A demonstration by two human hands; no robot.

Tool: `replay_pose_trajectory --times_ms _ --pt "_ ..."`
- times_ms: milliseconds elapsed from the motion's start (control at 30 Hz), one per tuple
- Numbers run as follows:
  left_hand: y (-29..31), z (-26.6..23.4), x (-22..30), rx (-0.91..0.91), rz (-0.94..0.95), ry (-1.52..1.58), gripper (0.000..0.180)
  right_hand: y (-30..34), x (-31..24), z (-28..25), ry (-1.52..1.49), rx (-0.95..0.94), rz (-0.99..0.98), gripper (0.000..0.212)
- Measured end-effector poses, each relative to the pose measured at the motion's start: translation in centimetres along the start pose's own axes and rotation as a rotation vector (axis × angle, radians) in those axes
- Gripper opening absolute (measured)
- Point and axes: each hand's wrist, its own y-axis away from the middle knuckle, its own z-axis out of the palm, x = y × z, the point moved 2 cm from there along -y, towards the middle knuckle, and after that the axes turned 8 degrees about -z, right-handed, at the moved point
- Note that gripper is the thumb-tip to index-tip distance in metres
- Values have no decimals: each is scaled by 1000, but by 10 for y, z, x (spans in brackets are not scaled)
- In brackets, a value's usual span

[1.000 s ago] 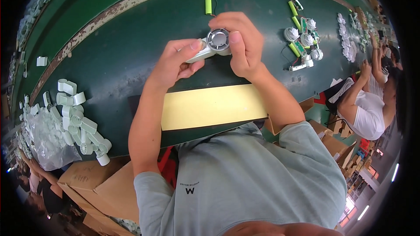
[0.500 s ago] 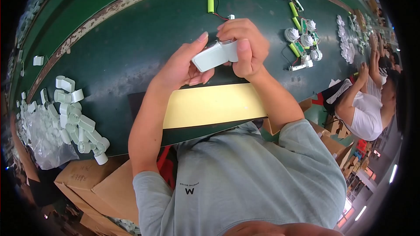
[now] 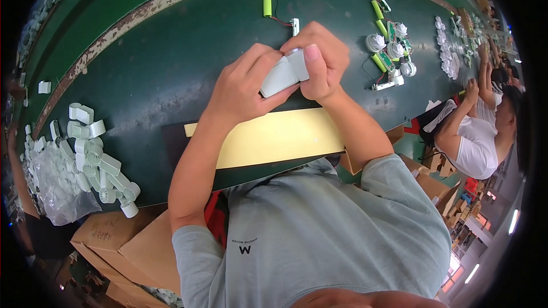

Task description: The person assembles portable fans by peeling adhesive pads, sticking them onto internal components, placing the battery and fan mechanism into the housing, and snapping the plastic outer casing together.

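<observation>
Both of my hands grip a white plastic housing (image 3: 283,76) above the green bench. My left hand (image 3: 240,82) is closed around its wider end, fingers curled over the top edge. My right hand (image 3: 326,67) is closed around the narrower end, the thumb pressed on its near face. The housing is tilted, and its far side is hidden by my fingers. Just beyond my right hand, a lime-green cylindrical battery (image 3: 267,4) lies on the bench, with red and black wires running to a slim white part (image 3: 295,26) partly hidden behind my fingers.
A yellow strip (image 3: 279,140) on a dark mat lies under my forearms. White plastic shells (image 3: 108,162) and a clear bag (image 3: 60,188) are heaped at left. Batteries, circuit boards and white wire coils (image 3: 395,50) sit at right. Another person (image 3: 471,137) works farther right.
My left hand has turned and its fingers now wrap over the housing, where the thumb was raised before. More of the slim white part shows beyond my right hand.
</observation>
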Motion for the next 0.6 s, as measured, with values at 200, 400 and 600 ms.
replay_pose_trajectory --times_ms 200,400,600 --pt "-2 -3 5 8 96 -29 46 -3 -4 -1 -37 -12 71 32" --pt "0 -3 2 26 113 -9 47 -3 1 0 -84 -22 58 30" --pt "3 -14 -17 -540 -813 1425 37 3 0 3 -27 -104 -374 20"
